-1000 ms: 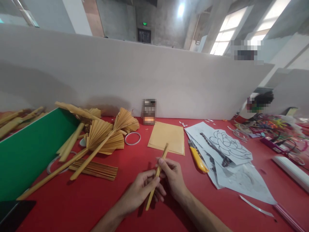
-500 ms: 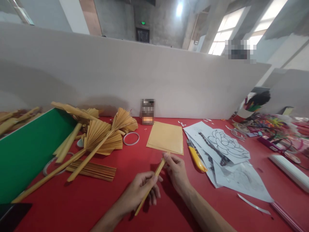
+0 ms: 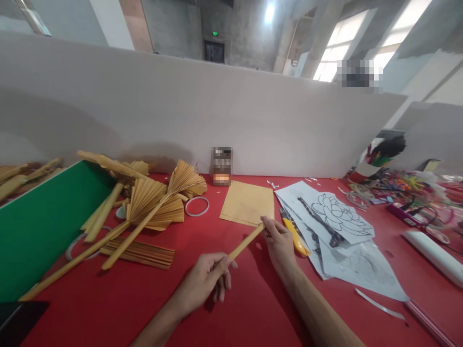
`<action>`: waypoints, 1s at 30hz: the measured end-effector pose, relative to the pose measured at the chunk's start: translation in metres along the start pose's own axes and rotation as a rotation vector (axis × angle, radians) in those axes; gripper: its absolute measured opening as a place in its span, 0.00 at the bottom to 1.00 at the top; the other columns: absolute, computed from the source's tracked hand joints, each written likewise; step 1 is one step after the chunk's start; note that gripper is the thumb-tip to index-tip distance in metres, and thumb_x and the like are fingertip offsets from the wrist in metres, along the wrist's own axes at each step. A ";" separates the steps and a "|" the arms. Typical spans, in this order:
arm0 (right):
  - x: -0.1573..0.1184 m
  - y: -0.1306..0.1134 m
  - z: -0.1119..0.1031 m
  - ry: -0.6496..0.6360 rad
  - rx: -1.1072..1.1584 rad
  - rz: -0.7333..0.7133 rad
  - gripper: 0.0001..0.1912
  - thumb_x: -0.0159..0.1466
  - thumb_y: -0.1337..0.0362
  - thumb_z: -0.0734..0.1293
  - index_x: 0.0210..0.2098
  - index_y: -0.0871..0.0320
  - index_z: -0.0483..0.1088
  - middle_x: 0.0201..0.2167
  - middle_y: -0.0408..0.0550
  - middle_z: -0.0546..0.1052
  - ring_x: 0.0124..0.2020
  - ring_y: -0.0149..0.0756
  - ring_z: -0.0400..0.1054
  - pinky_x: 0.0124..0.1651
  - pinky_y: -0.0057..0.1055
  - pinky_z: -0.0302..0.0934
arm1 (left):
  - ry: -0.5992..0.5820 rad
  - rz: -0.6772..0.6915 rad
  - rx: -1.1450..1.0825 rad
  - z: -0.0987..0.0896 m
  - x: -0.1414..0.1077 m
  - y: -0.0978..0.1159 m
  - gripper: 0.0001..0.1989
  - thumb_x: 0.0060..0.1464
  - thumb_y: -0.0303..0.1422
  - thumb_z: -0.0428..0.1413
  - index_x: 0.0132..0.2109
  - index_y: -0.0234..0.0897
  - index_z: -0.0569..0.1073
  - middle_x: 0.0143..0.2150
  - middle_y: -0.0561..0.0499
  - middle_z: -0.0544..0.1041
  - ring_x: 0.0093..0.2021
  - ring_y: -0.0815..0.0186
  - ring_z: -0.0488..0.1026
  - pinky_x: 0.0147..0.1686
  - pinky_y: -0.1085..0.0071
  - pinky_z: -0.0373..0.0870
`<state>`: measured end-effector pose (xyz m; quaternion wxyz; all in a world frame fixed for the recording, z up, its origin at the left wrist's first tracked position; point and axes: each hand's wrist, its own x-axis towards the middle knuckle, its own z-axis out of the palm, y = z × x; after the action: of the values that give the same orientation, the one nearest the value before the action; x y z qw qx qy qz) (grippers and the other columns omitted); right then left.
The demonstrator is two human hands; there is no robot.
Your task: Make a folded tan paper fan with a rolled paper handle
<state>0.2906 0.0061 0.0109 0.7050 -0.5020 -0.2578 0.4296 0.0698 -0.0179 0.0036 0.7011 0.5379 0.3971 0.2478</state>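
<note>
Between my hands runs a narrow folded strip of tan paper (image 3: 247, 242), tilted up to the right above the red table. My left hand (image 3: 211, 277) pinches its lower left end between thumb and fingers. At the upper right end, the thumb and forefinger of my right hand (image 3: 278, 238) close on it. Just beyond lies a stack of square tan paper sheets (image 3: 248, 202). A yellow utility knife (image 3: 295, 237) rests right beside my right hand. To the left, pleated paper fans on long stems (image 3: 152, 202) lie over a bundle of pleated strips (image 3: 144, 253).
A green box (image 3: 54, 217) stands at the left, and a wire ring (image 3: 197, 206) lies near the fans. On the right are printed flower drawings (image 3: 342, 214), a pen cup (image 3: 363, 169), a white bar (image 3: 432, 258) and tangled craft bits. A white partition (image 3: 202, 111) closes the back.
My right hand has moved right and slightly away from me, while my left hand now holds nearer the strip's lower end. The strip lies at a flatter slant, with more of it showing between the hands.
</note>
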 end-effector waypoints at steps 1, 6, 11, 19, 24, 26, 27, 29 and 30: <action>0.000 0.001 0.000 0.001 0.011 0.003 0.22 0.50 0.47 0.82 0.32 0.59 0.81 0.23 0.42 0.70 0.23 0.28 0.55 0.23 0.28 0.54 | 0.014 0.009 0.010 -0.001 0.001 -0.002 0.27 0.64 0.57 0.52 0.45 0.34 0.75 0.25 0.53 0.75 0.17 0.71 0.69 0.13 0.79 0.59; -0.010 0.009 0.005 -0.113 0.038 0.085 0.23 0.53 0.46 0.81 0.35 0.60 0.81 0.24 0.43 0.73 0.24 0.28 0.62 0.25 0.25 0.58 | 0.068 0.041 0.020 0.001 0.003 -0.009 0.29 0.63 0.59 0.50 0.43 0.35 0.73 0.24 0.54 0.74 0.15 0.70 0.70 0.12 0.79 0.59; -0.031 0.013 0.012 -0.354 -0.179 0.142 0.24 0.58 0.44 0.78 0.30 0.62 0.79 0.21 0.44 0.74 0.22 0.30 0.65 0.25 0.27 0.61 | 0.087 0.046 0.030 0.005 0.003 -0.006 0.30 0.63 0.60 0.50 0.43 0.35 0.72 0.21 0.55 0.73 0.13 0.71 0.68 0.12 0.80 0.57; -0.040 0.010 0.014 -0.469 -0.266 0.066 0.25 0.61 0.44 0.76 0.25 0.60 0.75 0.18 0.43 0.71 0.20 0.29 0.62 0.25 0.28 0.55 | -0.020 0.065 0.037 0.001 0.000 0.007 0.29 0.65 0.57 0.52 0.45 0.32 0.76 0.31 0.45 0.82 0.23 0.68 0.75 0.23 0.76 0.67; -0.047 0.011 0.018 -0.531 -0.277 0.089 0.24 0.61 0.45 0.76 0.24 0.61 0.77 0.18 0.44 0.71 0.21 0.30 0.62 0.26 0.29 0.57 | -0.010 0.045 0.015 -0.002 -0.001 0.005 0.29 0.62 0.58 0.54 0.39 0.33 0.75 0.26 0.48 0.79 0.19 0.69 0.71 0.19 0.76 0.66; -0.042 0.009 0.016 -0.447 -0.246 0.102 0.24 0.58 0.46 0.78 0.23 0.60 0.75 0.17 0.42 0.70 0.20 0.29 0.61 0.25 0.28 0.58 | -0.018 0.041 0.010 -0.003 -0.001 0.003 0.28 0.62 0.58 0.55 0.38 0.34 0.74 0.24 0.49 0.78 0.18 0.69 0.70 0.16 0.77 0.64; -0.038 0.008 0.014 -0.390 -0.209 0.118 0.24 0.57 0.46 0.79 0.22 0.60 0.73 0.17 0.41 0.69 0.20 0.29 0.60 0.24 0.28 0.59 | -0.026 0.038 0.010 -0.003 -0.001 0.002 0.28 0.62 0.58 0.55 0.37 0.34 0.74 0.24 0.49 0.78 0.17 0.70 0.70 0.16 0.77 0.64; -0.027 0.005 0.008 -0.292 -0.121 0.151 0.25 0.55 0.46 0.80 0.21 0.58 0.70 0.17 0.38 0.66 0.19 0.27 0.57 0.22 0.27 0.60 | -0.046 0.025 0.015 -0.004 -0.002 0.002 0.27 0.62 0.57 0.55 0.37 0.34 0.74 0.24 0.49 0.78 0.17 0.70 0.70 0.15 0.78 0.63; -0.021 0.004 0.005 -0.257 -0.086 0.156 0.25 0.54 0.47 0.80 0.21 0.58 0.70 0.17 0.37 0.64 0.19 0.27 0.55 0.21 0.27 0.59 | -0.054 0.016 0.014 -0.004 -0.002 0.003 0.27 0.63 0.56 0.56 0.37 0.34 0.74 0.24 0.49 0.78 0.17 0.70 0.70 0.15 0.78 0.63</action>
<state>0.2748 -0.0088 0.0104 0.6086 -0.4910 -0.3241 0.5325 0.0654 -0.0167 0.0063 0.7058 0.5525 0.3755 0.2358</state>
